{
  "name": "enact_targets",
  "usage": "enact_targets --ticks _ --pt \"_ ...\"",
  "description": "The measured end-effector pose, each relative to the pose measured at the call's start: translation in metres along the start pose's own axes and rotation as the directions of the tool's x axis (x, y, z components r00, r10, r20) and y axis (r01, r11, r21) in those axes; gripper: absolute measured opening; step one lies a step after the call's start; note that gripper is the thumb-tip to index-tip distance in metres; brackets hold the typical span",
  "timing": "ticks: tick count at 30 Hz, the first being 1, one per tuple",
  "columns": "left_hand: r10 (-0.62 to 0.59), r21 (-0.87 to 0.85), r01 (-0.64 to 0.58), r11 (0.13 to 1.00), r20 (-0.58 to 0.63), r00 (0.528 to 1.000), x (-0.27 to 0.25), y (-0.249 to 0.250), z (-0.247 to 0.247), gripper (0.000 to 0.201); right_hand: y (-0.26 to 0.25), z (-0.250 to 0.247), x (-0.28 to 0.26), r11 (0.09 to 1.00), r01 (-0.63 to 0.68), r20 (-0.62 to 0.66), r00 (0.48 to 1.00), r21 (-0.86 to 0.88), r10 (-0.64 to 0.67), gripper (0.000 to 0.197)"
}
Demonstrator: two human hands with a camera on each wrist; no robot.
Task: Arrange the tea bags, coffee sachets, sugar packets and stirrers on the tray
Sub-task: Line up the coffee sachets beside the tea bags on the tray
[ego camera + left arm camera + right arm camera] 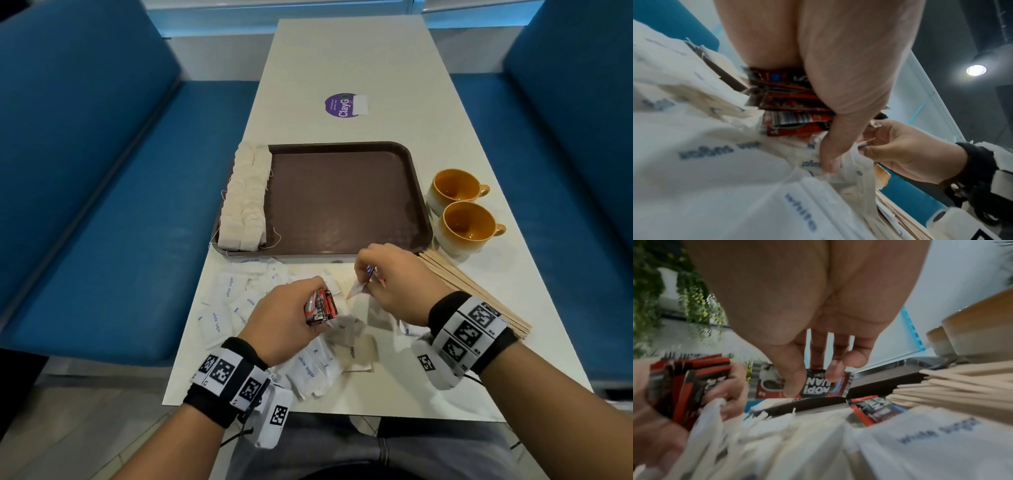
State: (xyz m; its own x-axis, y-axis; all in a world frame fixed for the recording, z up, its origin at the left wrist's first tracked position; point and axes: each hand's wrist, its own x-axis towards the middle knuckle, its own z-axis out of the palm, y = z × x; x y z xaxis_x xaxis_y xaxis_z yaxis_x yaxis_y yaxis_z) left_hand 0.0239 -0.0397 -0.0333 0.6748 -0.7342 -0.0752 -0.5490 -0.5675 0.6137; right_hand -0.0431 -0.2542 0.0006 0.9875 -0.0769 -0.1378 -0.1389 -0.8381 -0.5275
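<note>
Left hand (287,315) grips sachet stack (320,306) | right fingers (791,378) pinch, seemingly, one sachet (818,384)

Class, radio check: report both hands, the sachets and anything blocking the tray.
Left hand grips coffee sachet stack. Right hand pinches one sachet. Tea bags on tray; sugar packets loose. Nothing blocking.

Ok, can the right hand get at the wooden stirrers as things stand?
Probably, but not freely: the stirrers lie uncovered just right of the right hand, yet it already pinches a coffee sachet, which it would likely have to set down first.
</note>
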Motion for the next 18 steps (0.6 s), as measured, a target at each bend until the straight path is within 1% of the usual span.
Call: enact_targets --ticks 2,4,6,8,10,11,13,15,16,18 --pt "-0.004 -0.066 0.001 0.998 -0.045 0.999 -0.004 -0.003 -0.002 0.036 0.000 -0.006 -0.004 0.987 -0.031 -0.059 0.997 0.157 0.041 0.020" --pt "-0.022 -0.148 0.006 0.989 -0.101 0.995 -0.010 -0.007 -0.006 0.035 0.000 -0.012 -0.009 0.966 -0.046 -0.099 0.992 0.255 0.073 0.020" --pt "-0.041 -0.185 0.020 0.983 -0.109 0.993 -0.015 -0.011 -0.010 0.036 0.004 -0.016 -0.012 0.958 -0.055 -0.115 0.989 0.280 0.090 0.018" --pt "-0.060 -0.208 0.043 0.977 -0.076 0.995 -0.019 -0.014 -0.014 0.035 0.010 -0.019 -0.014 0.956 -0.075 -0.129 0.985 0.285 0.116 0.018" --pt "-0.082 -0.285 0.062 0.957 -0.058 0.995 -0.023 -0.017 -0.017 0.034 0.016 -0.021 -0.017 0.949 -0.085 -0.156 0.978 0.303 0.137 0.018" --pt "-0.095 -0.329 0.066 0.942 -0.073 0.993 -0.025 -0.018 -0.019 0.034 0.017 -0.022 -0.018 0.942 -0.085 -0.172 0.974 0.324 0.148 0.019" --pt "-0.139 -0.412 0.072 0.909 -0.136 0.981 -0.028 -0.020 -0.025 0.038 0.018 -0.023 -0.020 0.923 -0.083 -0.209 0.963 0.375 0.172 0.021" --pt "-0.188 -0.511 0.067 0.857 -0.190 0.963 -0.028 -0.020 -0.032 0.038 0.017 -0.025 -0.021 0.916 -0.086 -0.223 0.957 0.393 0.185 0.025" --pt "-0.210 -0.566 0.062 0.822 -0.201 0.957 -0.026 -0.020 -0.035 0.037 0.015 -0.025 -0.020 0.912 -0.080 -0.219 0.959 0.403 0.181 0.026" --pt "-0.248 -0.673 0.047 0.738 -0.205 0.947 -0.021 -0.014 -0.040 0.038 0.008 -0.026 -0.018 0.891 -0.049 -0.186 0.971 0.451 0.148 0.021"
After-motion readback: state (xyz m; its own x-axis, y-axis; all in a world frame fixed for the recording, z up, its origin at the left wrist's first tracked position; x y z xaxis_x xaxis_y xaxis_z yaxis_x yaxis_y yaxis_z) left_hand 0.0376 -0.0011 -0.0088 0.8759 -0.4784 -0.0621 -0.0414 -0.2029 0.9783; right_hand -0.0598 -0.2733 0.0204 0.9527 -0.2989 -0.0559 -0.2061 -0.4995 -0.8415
